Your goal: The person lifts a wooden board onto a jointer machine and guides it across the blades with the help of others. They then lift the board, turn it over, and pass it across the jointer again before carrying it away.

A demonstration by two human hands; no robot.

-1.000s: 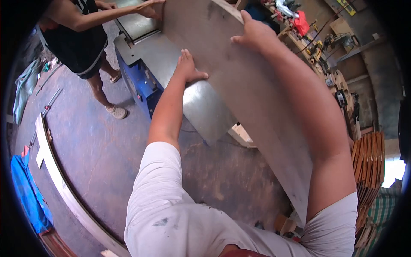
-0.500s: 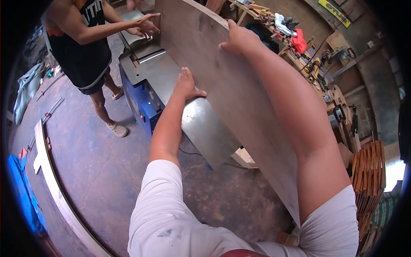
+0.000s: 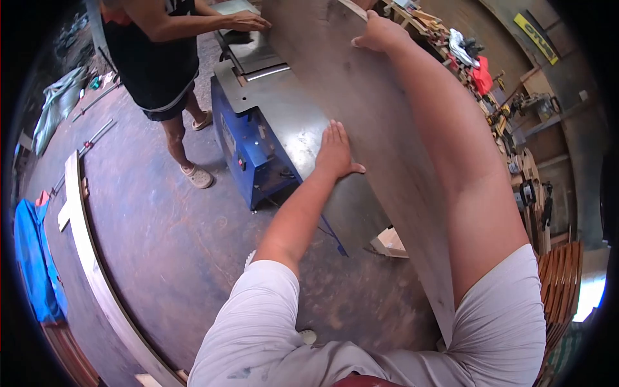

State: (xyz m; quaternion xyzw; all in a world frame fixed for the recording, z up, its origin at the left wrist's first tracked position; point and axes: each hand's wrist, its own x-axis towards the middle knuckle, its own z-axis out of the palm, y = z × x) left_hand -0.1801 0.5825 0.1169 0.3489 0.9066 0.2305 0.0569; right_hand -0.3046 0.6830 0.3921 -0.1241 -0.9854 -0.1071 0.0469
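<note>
A long, broad wooden board stands on edge along the metal table of a blue-based jointer. My right hand grips its upper edge, thumb on the near face and the other fingers hidden behind. Low on the same face, my left hand presses with its fingers stretched out and thumb spread, above the near part of the table. A co-worker's hand reaches to the board's far part, beyond the slot in the table.
The co-worker stands at the far left of the jointer. A long pale timber piece and bar clamps lie on the floor to the left. Tools and a red cloth crowd the bench at right, near stacked wood pieces.
My left hand has shifted nearer to me along the board. My right hand still holds the top edge. The co-worker's raised hand has lowered toward the table, and the view has shifted.
</note>
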